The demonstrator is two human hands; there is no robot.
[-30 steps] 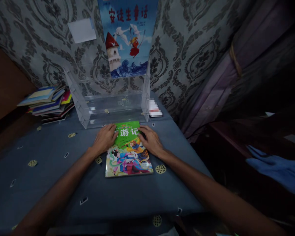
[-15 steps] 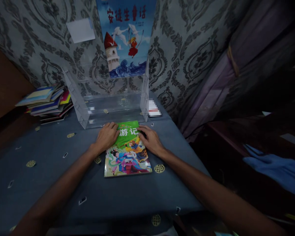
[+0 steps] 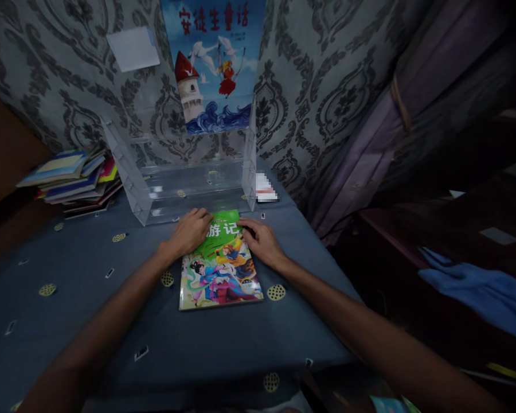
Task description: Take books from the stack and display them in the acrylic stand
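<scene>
A children's book [image 3: 221, 275] with a green top and colourful cartoon figures lies face up on the cloth-covered table [image 3: 223, 350]. My left hand [image 3: 193, 230] rests across its upper left part, fingers lying on the cover and hiding the left end of the title. At the upper right edge, my right hand [image 3: 260, 241] touches the book with its index finger stretched out and the thumb apart below. Behind the book stands a clear acrylic rack [image 3: 189, 183]. Another book [image 3: 217, 69], blue with a tower and swans, stands upright in the rack's top.
A pile of books [image 3: 79, 178] sits at the back left. Right of the rack lies a small blurred white item [image 3: 266, 188]. A white card [image 3: 133, 49] shows against the patterned wall. Beyond the table's right edge are a tied curtain [image 3: 361, 143] and a blue cloth [image 3: 481, 292].
My left hand has slid slightly right, farther over the cover, hiding more of the title. My right hand stays at the book's right edge. The whole view has shifted a little.
</scene>
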